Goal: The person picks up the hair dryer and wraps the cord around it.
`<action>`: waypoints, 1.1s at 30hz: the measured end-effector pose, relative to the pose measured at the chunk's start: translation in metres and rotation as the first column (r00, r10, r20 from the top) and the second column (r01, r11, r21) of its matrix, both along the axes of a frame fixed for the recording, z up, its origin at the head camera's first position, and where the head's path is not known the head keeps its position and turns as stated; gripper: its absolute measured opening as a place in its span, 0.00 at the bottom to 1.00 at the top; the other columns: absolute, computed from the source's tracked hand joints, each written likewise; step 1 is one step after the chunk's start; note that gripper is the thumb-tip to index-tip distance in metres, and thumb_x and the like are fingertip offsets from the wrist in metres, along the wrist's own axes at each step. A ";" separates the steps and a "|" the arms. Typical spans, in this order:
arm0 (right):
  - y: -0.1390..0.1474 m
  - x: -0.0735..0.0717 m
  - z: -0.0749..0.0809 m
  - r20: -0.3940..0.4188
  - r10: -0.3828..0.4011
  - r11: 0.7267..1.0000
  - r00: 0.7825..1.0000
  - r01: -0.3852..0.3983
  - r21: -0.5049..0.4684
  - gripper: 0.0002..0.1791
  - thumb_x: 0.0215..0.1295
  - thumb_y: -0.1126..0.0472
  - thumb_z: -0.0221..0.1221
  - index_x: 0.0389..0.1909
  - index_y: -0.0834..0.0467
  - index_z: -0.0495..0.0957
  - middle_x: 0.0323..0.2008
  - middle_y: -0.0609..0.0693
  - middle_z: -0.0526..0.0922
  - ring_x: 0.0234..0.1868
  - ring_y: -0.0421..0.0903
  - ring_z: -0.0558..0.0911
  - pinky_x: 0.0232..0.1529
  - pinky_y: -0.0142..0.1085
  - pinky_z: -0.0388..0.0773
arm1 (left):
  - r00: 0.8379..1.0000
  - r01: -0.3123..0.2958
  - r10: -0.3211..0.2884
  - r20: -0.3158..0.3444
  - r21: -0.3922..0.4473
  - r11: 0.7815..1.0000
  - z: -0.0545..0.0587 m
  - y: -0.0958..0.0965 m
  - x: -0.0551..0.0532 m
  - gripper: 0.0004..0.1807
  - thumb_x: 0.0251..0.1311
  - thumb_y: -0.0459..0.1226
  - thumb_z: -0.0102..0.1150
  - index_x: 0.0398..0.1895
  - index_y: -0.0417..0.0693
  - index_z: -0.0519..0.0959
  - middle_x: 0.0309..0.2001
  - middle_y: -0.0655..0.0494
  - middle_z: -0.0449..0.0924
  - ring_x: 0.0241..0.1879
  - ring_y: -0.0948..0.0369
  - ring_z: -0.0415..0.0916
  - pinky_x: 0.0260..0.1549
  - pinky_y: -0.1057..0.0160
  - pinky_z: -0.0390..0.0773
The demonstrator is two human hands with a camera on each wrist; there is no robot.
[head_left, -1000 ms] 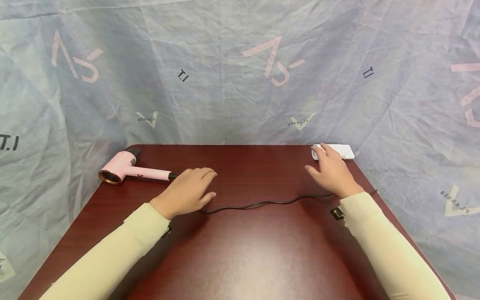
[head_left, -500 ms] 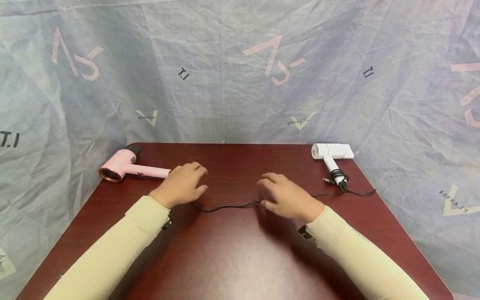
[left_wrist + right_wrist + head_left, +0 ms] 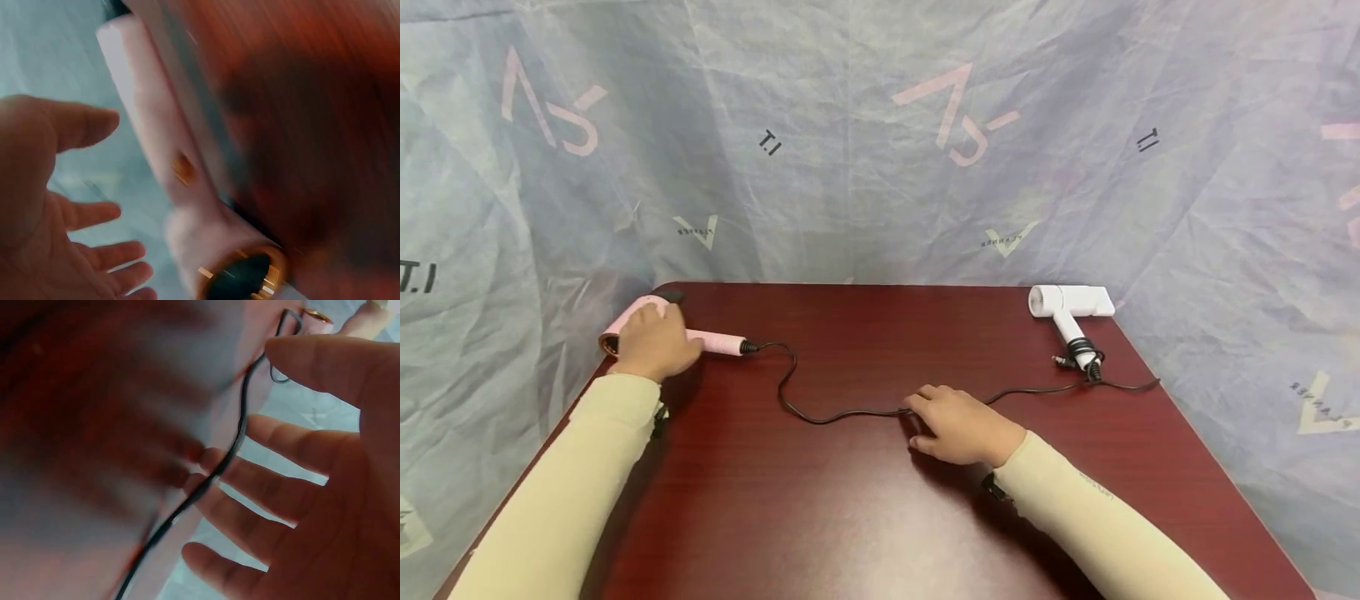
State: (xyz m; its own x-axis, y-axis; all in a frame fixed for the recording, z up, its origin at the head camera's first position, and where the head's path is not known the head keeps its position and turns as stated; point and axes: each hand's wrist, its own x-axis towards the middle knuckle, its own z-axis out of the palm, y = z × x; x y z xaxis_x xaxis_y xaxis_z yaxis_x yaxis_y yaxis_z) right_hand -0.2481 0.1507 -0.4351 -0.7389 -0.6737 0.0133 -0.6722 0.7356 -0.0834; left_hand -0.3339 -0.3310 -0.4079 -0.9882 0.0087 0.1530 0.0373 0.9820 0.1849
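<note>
A pink hair dryer (image 3: 718,342) with a copper-coloured ring lies at the table's left edge. My left hand (image 3: 655,342) reaches over its head end. In the left wrist view the fingers are spread and a gap separates them from the dryer handle (image 3: 147,106), though that view is blurred. A black cord (image 3: 850,413) runs from the handle across the middle of the table. My right hand (image 3: 966,427) is over this cord, fingers extended. The right wrist view has the cord (image 3: 212,478) running across the fingertips; whether they touch it I cannot tell.
A white hair dryer (image 3: 1078,301) lies at the back right corner, with black cord wound round its handle. The dark red table (image 3: 820,517) is bordered by a printed grey cloth (image 3: 850,183) at the back and sides.
My left hand has moved left from beyond the handle's cord end to over the dryer's head. My right hand has come left from the white hair dryer to the cord and lowered.
</note>
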 end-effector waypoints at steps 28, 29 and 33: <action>0.026 0.001 -0.008 -0.004 -0.083 0.990 0.997 0.082 -0.110 0.04 0.65 0.56 0.65 0.39 0.48 0.82 0.51 0.45 0.80 0.49 0.49 0.79 0.49 0.47 0.80 | 0.865 -0.203 -0.076 0.495 0.486 0.850 0.001 -0.056 0.014 0.31 0.62 0.59 0.62 0.40 0.36 0.76 0.29 0.55 0.78 0.29 0.56 0.77 0.31 0.59 0.81; 0.027 0.001 -0.008 0.005 -0.080 0.990 0.997 0.080 -0.120 0.04 0.65 0.57 0.64 0.39 0.48 0.83 0.52 0.46 0.80 0.50 0.49 0.79 0.50 0.48 0.79 | 0.849 -0.229 -0.086 0.521 0.511 0.829 0.000 -0.054 0.016 0.31 0.62 0.59 0.63 0.41 0.36 0.76 0.30 0.56 0.78 0.29 0.57 0.78 0.32 0.59 0.82; 0.029 0.003 -0.008 0.049 -0.060 0.987 0.997 0.067 -0.149 0.08 0.66 0.59 0.60 0.44 0.49 0.84 0.54 0.47 0.80 0.53 0.51 0.79 0.54 0.49 0.79 | 0.832 -0.255 -0.097 0.547 0.531 0.808 -0.008 -0.047 0.025 0.34 0.62 0.61 0.63 0.47 0.36 0.76 0.35 0.56 0.79 0.34 0.58 0.78 0.36 0.59 0.82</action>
State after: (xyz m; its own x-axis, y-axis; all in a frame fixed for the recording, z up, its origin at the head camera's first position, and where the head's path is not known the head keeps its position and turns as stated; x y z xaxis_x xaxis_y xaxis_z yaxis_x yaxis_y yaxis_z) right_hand -0.2455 0.1798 -0.4427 -0.7821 -0.6184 0.0770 -0.6179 0.7534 -0.2251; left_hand -0.3090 -0.3782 -0.4156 -0.8995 0.0139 -0.4366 -0.3107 0.6822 0.6619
